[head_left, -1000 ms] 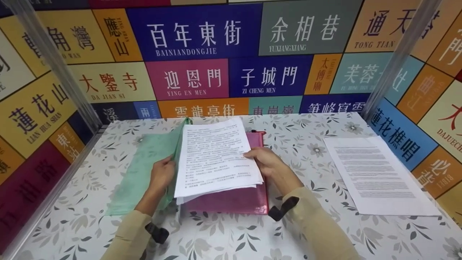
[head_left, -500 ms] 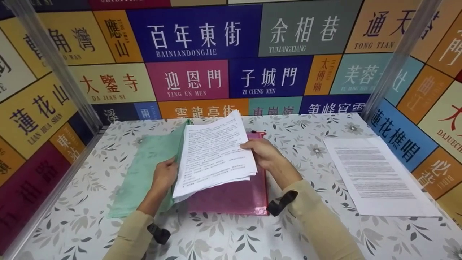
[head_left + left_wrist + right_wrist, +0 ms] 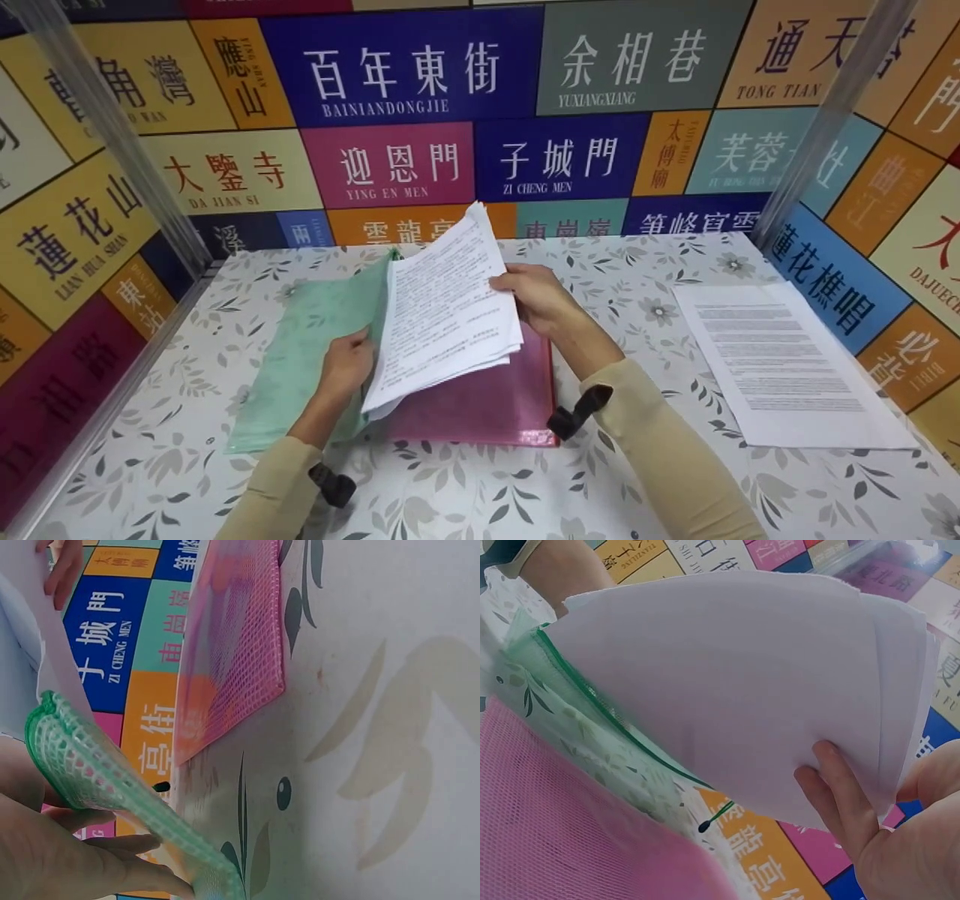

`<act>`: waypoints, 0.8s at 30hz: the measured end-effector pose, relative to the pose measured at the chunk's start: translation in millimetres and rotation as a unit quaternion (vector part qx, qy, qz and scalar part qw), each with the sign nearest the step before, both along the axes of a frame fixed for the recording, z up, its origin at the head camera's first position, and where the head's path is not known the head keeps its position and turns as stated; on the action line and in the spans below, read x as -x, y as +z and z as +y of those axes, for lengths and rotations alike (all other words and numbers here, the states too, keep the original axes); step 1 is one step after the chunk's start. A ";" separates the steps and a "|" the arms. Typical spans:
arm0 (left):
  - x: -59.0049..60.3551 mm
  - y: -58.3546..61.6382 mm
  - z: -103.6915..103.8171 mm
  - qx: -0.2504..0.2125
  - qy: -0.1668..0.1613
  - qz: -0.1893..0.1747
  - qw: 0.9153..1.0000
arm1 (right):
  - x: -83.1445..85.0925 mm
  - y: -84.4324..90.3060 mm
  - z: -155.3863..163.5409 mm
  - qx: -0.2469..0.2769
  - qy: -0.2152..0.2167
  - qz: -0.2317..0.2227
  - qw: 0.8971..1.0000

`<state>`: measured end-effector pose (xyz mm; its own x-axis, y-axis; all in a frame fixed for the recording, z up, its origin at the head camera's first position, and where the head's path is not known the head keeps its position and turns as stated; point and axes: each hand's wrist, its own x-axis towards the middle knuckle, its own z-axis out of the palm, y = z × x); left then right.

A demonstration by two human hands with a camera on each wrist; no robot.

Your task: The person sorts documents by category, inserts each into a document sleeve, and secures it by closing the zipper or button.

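A stack of printed papers (image 3: 450, 300) slants over the table, its left edge at the opening of a green mesh zipper pouch (image 3: 300, 330). My right hand (image 3: 544, 300) pinches the stack's right edge, thumb on the printed side; the right wrist view shows the fingers (image 3: 832, 787) against the blank back. My left hand (image 3: 346, 367) grips the pouch's open edge, and the left wrist view has the green mesh (image 3: 112, 772) held up by it. How far the papers sit inside the pouch is hidden.
A pink mesh zipper pouch (image 3: 480, 412) lies flat beneath the papers. Another printed stack (image 3: 787, 367) rests at the table's right side. Clear upright edges and a wall of coloured signs (image 3: 405, 67) surround the floral tabletop (image 3: 465, 495).
My right hand has moved up and to the left with the papers. Their top corner has risen and the stack tilts more. The left hand has shifted only slightly, still gripping the green pouch.
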<state>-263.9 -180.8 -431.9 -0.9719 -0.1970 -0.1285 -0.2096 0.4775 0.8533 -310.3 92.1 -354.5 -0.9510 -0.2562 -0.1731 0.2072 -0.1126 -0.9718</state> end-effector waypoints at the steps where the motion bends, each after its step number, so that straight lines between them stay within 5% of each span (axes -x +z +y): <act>1: 0.5 -0.3 0.2 -0.001 0.000 -0.001 1.000 | -0.1 2.0 -0.9 -0.004 -0.002 0.001 1.000; 24: -0.5 0.1 4.4 -0.003 0.006 -0.014 1.000 | -0.7 7.1 -19.7 0.006 -0.028 0.052 0.998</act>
